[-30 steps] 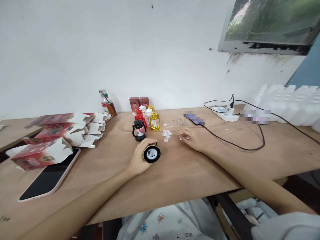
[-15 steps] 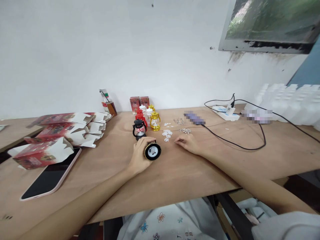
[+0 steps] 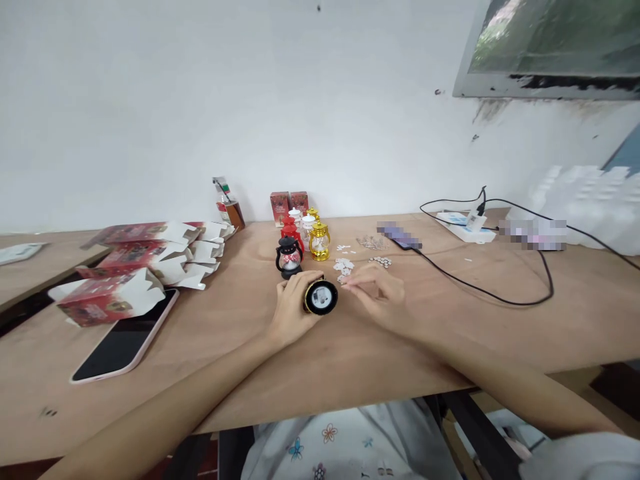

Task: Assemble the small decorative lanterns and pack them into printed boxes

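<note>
My left hand (image 3: 293, 307) is wrapped round a small lantern (image 3: 321, 297), tipped so that its round black base with a pale centre faces me. Close to its right side, my right hand (image 3: 377, 293) has thumb and forefinger pinched; whatever lies between them is too small to make out. Just beyond the fingers are white plastic pieces (image 3: 343, 265) in a loose pile, and round button cells (image 3: 381, 261). Behind my left hand stand a black lantern (image 3: 289, 257), a red lantern (image 3: 291, 230), white lanterns (image 3: 307, 228) and a gold lantern (image 3: 319, 241).
Open red boxes (image 3: 107, 297) lie at the left, one over a phone (image 3: 125, 337). Two upright red boxes (image 3: 281, 208) and a bottle (image 3: 223, 203) stand by the wall. A cable (image 3: 480, 293) runs rightward from a second phone (image 3: 399, 236); a power strip (image 3: 465, 230) sits behind.
My right hand has moved left from beside the small pieces, closer to the lantern, its fingers now pinched. My left hand still holds the lantern. The whole view has shifted slightly.
</note>
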Motion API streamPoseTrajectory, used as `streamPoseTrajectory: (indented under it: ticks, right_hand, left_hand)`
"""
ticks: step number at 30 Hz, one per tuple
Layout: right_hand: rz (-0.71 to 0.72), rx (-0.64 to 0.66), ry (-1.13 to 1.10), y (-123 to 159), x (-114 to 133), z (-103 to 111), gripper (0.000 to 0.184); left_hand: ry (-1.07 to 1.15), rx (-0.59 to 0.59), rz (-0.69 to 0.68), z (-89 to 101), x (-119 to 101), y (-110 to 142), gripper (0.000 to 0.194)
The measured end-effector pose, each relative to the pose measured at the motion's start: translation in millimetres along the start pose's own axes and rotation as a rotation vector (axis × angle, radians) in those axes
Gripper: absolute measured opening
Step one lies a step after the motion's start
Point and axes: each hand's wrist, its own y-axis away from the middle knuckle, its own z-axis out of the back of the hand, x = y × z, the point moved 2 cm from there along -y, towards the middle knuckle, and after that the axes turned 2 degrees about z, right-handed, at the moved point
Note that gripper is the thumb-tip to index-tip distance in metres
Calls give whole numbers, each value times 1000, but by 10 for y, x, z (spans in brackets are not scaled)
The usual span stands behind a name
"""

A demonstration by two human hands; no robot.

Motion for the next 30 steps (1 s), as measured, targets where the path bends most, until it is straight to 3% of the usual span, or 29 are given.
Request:
streamPoseTrajectory:
  ticks: [3, 6, 15, 20, 23, 26, 27, 30]
  right_hand:
    - [151, 84, -21, -52, 173, -97, 16]
    - [232, 123, 58, -46, 179, -161, 20]
    - [339, 235, 266, 6, 124, -192, 24]
    - [304, 180, 204, -22, 155, -185, 16]
    - [247, 92, 176, -63, 52, -87, 9]
    - [67, 48, 274, -122, -252, 94, 4]
    - [-29, 97, 314, -140, -387, 155, 4]
    - [-328, 504, 416, -139, -771, 274, 16]
  left_hand:
    - [-29, 17, -13, -16, 4, 9, 48]
    - [-48, 22, -25, -30, 13, 11, 49]
    - [-56, 68, 3, -40, -4, -3, 52]
    - [-60, 89, 22, -29, -24, -11, 49]
    - [-52, 93, 35, -22, -33, -12, 50]
    - [-40, 79, 59, -12, -38, -13, 51]
    - [-37, 71, 66, -8, -39, -13, 51]
    - [-27, 60, 73, -3, -34, -13, 50]
